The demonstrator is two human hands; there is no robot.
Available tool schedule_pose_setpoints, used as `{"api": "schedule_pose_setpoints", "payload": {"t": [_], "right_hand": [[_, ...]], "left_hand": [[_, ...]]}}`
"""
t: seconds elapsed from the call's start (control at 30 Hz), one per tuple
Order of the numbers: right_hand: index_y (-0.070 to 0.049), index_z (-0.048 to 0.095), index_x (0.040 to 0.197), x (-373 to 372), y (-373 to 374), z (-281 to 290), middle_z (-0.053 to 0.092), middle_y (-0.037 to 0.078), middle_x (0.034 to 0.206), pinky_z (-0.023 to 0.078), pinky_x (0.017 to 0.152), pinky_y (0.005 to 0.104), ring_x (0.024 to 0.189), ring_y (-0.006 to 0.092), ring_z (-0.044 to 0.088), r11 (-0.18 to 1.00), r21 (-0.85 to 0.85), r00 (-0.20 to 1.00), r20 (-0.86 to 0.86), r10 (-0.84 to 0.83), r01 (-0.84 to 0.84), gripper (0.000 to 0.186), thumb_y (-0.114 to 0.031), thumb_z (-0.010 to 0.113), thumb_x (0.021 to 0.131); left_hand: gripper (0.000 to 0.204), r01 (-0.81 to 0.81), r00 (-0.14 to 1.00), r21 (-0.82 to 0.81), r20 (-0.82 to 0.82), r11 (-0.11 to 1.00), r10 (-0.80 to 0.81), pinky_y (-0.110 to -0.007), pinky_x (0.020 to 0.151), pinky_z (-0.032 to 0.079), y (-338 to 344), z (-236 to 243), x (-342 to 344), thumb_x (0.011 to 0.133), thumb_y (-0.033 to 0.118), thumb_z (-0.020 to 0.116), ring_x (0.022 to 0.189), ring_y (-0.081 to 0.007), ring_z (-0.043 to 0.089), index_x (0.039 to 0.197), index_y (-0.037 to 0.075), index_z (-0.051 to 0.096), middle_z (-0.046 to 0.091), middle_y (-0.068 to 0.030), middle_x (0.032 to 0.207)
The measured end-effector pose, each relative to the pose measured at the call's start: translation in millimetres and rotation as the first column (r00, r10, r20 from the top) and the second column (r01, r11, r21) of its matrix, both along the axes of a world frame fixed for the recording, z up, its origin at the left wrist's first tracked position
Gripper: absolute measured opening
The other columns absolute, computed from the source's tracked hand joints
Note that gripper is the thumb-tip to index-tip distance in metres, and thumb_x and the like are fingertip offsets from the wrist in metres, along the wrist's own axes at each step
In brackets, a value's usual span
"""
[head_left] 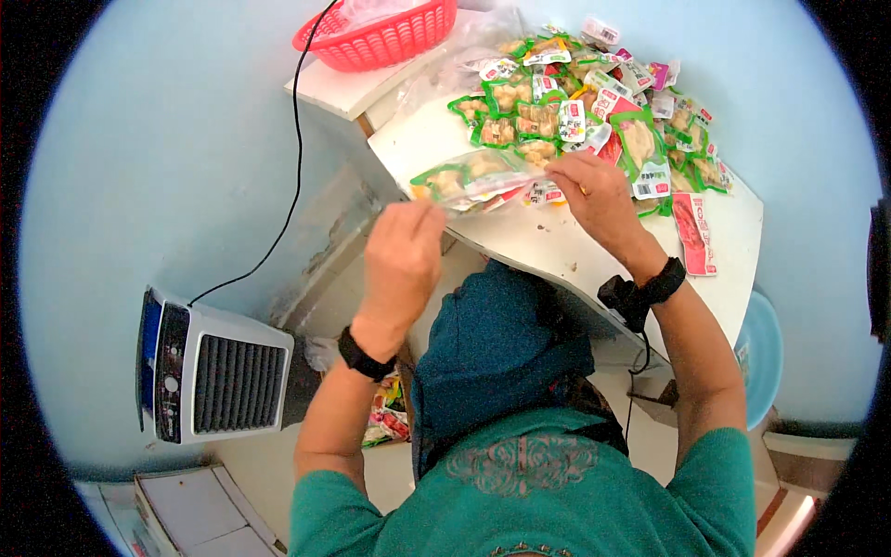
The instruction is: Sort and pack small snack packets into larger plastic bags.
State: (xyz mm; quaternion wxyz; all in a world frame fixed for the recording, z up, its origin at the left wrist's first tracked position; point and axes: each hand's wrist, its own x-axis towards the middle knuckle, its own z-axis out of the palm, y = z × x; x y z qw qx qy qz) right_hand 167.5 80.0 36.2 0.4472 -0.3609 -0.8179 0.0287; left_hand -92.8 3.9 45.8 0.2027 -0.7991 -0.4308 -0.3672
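Observation:
A clear plastic bag (483, 176) with small green-edged food packets inside is stretched between my hands at the near edge of the white table (422, 139). My left hand (408, 241) pinches the bag's left end. My right hand (589, 195) grips its right end. Behind the bag and to its right lies a heap of small vacuum-sealed food packets (510, 93), mostly green-edged with some red and white ones. A long pink packet (694, 237) lies apart at the table's right side.
A red plastic basket (362, 42) sits at the back left by loose clear plastic. A cable hangs down to a white air cooler (232, 371) on the left. A box of colourful packets (390, 418) is below, and a blue basin (761, 353) stands at the right.

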Motion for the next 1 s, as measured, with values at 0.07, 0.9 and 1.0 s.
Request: {"api": "schedule_pose_setpoints", "payload": {"t": [0.07, 0.9, 1.0], "right_hand": [[-0.001, 0.066, 0.090, -0.9, 4.2, 16.4, 0.067, 0.015, 0.090, 0.052, 0.072, 0.0387, 0.083, 0.0320, 0.065, 1.000, 0.009, 0.999, -0.040, 0.010, -0.010, 0.010, -0.009, 0.064, 0.084], [-0.001, 0.065, 0.081, 59.0, -48.3, 103.0, 0.065, 0.002, 0.070, 0.050, 0.057, 0.0225, 0.061, 0.0074, 0.060, 0.873, -0.373, 0.802, -0.597, 0.035, -0.315, 0.021, -0.016, 0.059, 0.094], [-0.001, 0.065, 0.082, 61.8, -43.1, 97.7, 0.065, 0.003, 0.070, 0.050, 0.056, 0.0227, 0.062, 0.0078, 0.061, 0.861, -0.379, 0.782, -0.622, 0.033, -0.338, 0.021, -0.015, 0.057, 0.095]], "left_hand": [[0.016, 0.005, 1.000, 0.030, 0.025, 1.000, -0.005, -0.038, 0.071, 0.052, 7.6, 20.6, -6.8, 0.076, -0.001, 0.065, 0.083, -0.0306, 0.062, 0.091, 0.003, 0.064, 0.065, -0.0133, 0.093], [0.019, 0.494, 0.645, -0.339, 0.761, 0.801, -0.076, -0.020, 0.070, 0.046, -6.0, 104.2, 38.1, 0.083, -0.005, 0.067, 0.078, -0.0062, 0.058, 0.102, -0.003, 0.066, 0.065, -0.0015, 0.087], [0.023, 0.521, 0.639, -0.387, 0.768, 0.761, -0.047, -0.020, 0.069, 0.046, -5.9, 105.3, 40.4, 0.083, -0.004, 0.067, 0.076, -0.0060, 0.058, 0.106, -0.002, 0.065, 0.065, -0.0016, 0.083]]}}
